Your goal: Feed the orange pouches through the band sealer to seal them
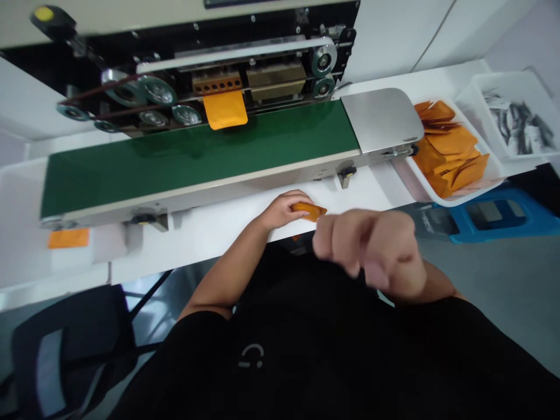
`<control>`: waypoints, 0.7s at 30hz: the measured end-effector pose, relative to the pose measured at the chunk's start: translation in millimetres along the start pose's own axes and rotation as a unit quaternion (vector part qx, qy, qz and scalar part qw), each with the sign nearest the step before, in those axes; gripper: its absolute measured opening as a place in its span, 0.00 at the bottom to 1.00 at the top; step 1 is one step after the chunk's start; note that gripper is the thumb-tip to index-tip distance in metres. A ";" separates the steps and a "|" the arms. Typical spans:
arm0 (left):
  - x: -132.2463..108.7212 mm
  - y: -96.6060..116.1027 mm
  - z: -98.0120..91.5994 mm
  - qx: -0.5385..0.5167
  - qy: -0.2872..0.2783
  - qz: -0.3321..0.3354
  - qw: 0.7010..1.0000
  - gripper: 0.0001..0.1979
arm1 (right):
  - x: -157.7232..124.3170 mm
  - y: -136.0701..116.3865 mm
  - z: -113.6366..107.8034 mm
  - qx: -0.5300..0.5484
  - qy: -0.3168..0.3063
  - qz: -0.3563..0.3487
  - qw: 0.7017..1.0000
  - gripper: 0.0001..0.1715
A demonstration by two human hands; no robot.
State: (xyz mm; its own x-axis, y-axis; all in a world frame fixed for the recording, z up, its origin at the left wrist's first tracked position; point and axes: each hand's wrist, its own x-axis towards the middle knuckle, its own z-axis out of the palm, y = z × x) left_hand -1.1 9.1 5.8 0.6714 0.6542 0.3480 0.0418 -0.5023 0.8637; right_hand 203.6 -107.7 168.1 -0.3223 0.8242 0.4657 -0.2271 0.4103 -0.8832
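My left hand (286,210) is closed around an orange pouch (312,211) near the front edge of the white table, just below the conveyor. My right hand (371,248) is raised close to the camera and slightly blurred, with its fingers curled in; whatever may be inside them is hidden. Another orange pouch (226,109) hangs from the band sealing machine (273,79), its lower part over the green conveyor belt (196,149).
A white bin (459,198) of orange pouches (455,154) stands at the right, beside a bin of small silver-grey packets (520,128). At the left, an orange pouch (69,238) lies in a pale bin (21,204). A blue stool (503,213) and a black chair (74,350) stand nearby.
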 end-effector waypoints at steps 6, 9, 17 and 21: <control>-4.7 -2.9 4.9 0.037 0.067 -0.049 0.996 0.19 | -28.7 96.9 -53.6 -0.246 0.145 0.074 0.956 0.13; -7.2 -3.4 7.5 0.020 0.080 -0.092 0.992 0.22 | -45.2 128.3 -64.4 -0.326 0.041 0.137 0.934 0.24; -10.5 -7.7 11.6 0.048 0.083 -0.106 0.990 0.19 | -54.4 157.0 -72.6 -0.317 0.124 0.200 0.919 0.18; -9.8 -8.2 11.6 0.074 0.095 -0.120 0.985 0.18 | -59.4 158.3 -83.8 -0.326 0.235 0.204 0.893 0.17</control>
State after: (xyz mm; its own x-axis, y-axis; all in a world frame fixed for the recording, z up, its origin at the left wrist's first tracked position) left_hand 0.5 0.2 -8.9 0.4795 0.8511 0.2137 0.2996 -0.3877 0.8717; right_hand 263.8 -59.0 -4.0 0.1998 0.9668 0.1593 0.4530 0.0530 -0.8899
